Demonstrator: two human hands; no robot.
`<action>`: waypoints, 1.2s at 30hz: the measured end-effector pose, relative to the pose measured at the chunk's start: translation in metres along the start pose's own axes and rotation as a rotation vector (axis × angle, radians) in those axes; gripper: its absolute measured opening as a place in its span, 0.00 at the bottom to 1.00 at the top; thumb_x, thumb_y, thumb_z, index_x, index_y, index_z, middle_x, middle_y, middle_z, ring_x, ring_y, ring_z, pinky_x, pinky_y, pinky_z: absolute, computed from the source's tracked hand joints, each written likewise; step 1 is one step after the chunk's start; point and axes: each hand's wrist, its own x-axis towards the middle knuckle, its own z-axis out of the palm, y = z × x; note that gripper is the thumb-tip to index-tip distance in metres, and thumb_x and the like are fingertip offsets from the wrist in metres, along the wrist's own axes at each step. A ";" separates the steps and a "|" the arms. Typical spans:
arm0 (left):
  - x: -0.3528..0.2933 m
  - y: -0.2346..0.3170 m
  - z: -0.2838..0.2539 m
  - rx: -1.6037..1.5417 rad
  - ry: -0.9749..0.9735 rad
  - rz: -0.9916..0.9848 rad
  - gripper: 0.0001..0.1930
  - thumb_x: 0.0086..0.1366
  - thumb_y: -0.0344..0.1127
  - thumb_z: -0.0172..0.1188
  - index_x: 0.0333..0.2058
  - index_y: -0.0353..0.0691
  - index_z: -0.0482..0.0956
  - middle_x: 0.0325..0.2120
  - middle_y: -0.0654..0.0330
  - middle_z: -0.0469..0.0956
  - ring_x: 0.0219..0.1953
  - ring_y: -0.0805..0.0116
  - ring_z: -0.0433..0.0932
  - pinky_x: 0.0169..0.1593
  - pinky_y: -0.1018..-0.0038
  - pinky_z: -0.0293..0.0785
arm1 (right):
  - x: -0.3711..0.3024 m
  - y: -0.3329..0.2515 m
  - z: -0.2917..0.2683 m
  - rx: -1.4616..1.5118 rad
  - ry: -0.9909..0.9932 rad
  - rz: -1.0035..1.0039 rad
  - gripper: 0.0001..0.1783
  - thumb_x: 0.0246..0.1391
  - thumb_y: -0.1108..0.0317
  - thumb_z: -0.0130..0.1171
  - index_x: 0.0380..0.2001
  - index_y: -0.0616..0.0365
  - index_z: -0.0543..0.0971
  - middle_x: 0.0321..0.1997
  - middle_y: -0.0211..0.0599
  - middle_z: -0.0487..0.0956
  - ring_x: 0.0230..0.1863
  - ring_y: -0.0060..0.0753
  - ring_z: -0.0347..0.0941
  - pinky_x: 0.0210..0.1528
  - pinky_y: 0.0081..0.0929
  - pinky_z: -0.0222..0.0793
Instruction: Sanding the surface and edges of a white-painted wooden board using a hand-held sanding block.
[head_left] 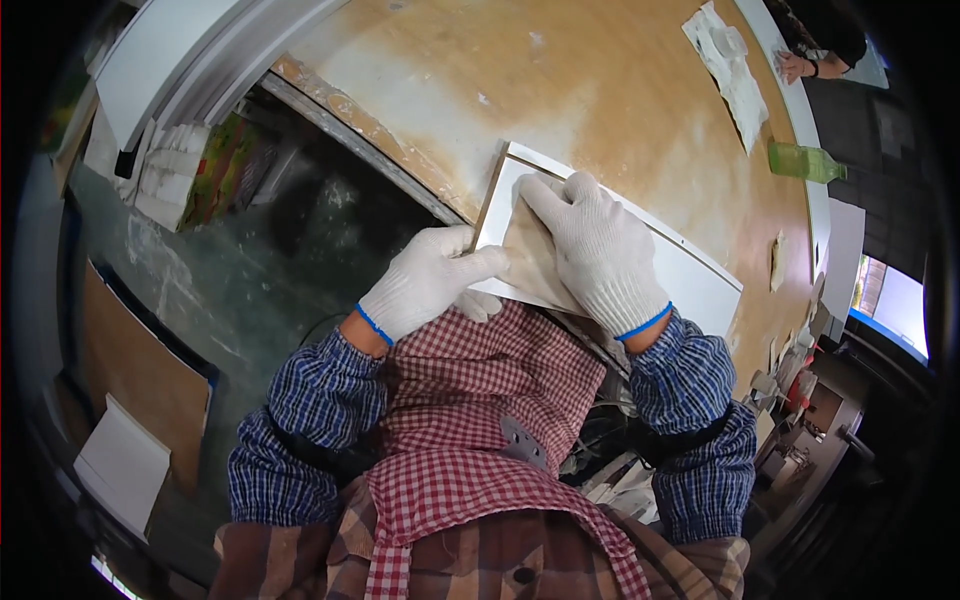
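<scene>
At centre frame, a white panel (690, 280) lies flat on the workbench (600, 90); the gloved left hand (425, 280) pinches its near edge, the right hand (600, 250) presses a tan sheet (530, 265), fingers together: apparently stiff, light, best gripped by its edges.

White framed panel (690, 280) flat on workbench edge, beige sandpaper sheet (530, 262) atop.

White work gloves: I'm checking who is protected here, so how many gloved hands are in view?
2. The left hand grips the near edge of the white panel; the right hand presses flat on top. A co-worker's hand at the table's far end looks bare.
</scene>
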 end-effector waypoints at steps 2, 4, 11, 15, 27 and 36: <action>-0.001 0.000 -0.005 0.015 -0.007 -0.028 0.18 0.73 0.39 0.60 0.46 0.25 0.80 0.32 0.54 0.84 0.29 0.70 0.85 0.32 0.76 0.84 | -0.003 -0.001 -0.001 0.018 -0.004 0.014 0.16 0.59 0.61 0.58 0.51 0.43 0.74 0.40 0.42 0.77 0.39 0.47 0.82 0.31 0.43 0.78; -0.001 -0.002 -0.004 0.002 -0.008 -0.020 0.18 0.73 0.39 0.59 0.48 0.25 0.79 0.34 0.53 0.84 0.31 0.68 0.86 0.33 0.74 0.85 | -0.015 0.007 0.003 0.068 -0.032 0.037 0.16 0.59 0.58 0.58 0.50 0.41 0.74 0.41 0.42 0.77 0.39 0.49 0.81 0.33 0.46 0.78; -0.002 -0.002 -0.004 -0.011 -0.016 -0.017 0.18 0.74 0.40 0.59 0.46 0.27 0.80 0.34 0.53 0.84 0.29 0.69 0.85 0.33 0.75 0.85 | -0.001 -0.019 0.013 0.099 0.099 0.152 0.16 0.57 0.60 0.59 0.49 0.43 0.75 0.41 0.43 0.78 0.37 0.51 0.81 0.33 0.47 0.77; 0.008 -0.015 -0.015 0.020 -0.110 0.018 0.28 0.79 0.51 0.49 0.55 0.26 0.75 0.41 0.48 0.84 0.37 0.62 0.87 0.39 0.69 0.87 | 0.010 -0.031 0.032 0.271 0.374 0.105 0.14 0.56 0.61 0.62 0.46 0.45 0.77 0.40 0.42 0.79 0.37 0.49 0.81 0.32 0.45 0.75; 0.008 -0.016 -0.014 -0.567 -0.123 0.082 0.58 0.68 0.81 0.27 0.70 0.23 0.57 0.68 0.39 0.64 0.72 0.47 0.63 0.71 0.54 0.65 | -0.003 -0.057 0.051 0.276 0.566 0.019 0.27 0.52 0.53 0.66 0.54 0.48 0.75 0.33 0.39 0.75 0.32 0.44 0.77 0.28 0.42 0.74; 0.013 -0.029 -0.031 -0.428 -0.296 0.043 0.58 0.69 0.80 0.28 0.65 0.19 0.62 0.56 0.34 0.76 0.54 0.46 0.81 0.53 0.54 0.84 | -0.131 0.019 0.066 0.519 0.614 0.162 0.12 0.56 0.65 0.68 0.44 0.45 0.84 0.33 0.37 0.78 0.33 0.39 0.78 0.33 0.37 0.76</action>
